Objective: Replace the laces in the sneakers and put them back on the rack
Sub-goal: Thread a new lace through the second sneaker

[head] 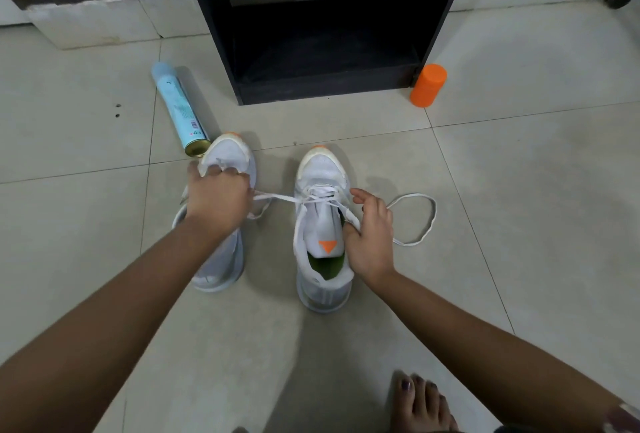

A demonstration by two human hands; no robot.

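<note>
Far left, a pale blue spray can (180,110) lies on its side on the tiled floor (519,190), its printed label too small to read, its metal base just beside the toe of the left sneaker (227,162). My left hand (218,198) reaches forward on an extended arm, palm down, fingers curled closed over the forefoot of that sneaker, which stands toe away from me; whether the fingers also grip the lace end cannot be told. A white lace (277,197) runs taut from under this hand across to the eyelets of the right sneaker (322,217), which stands just to the right, also toe away, with an orange triangle on its tongue and a green insole showing. My right hand (370,235) rests against the sneaker's right edge, wrist bent, thumb and fingers pinching the lace beside the tongue; the free end loops over the floor to the right. Beyond both sneakers stands the black rack (329,86), its lower shelf open, with an orange container (428,85) upright at its right corner. My bare foot (420,405) shows at lower right.
</note>
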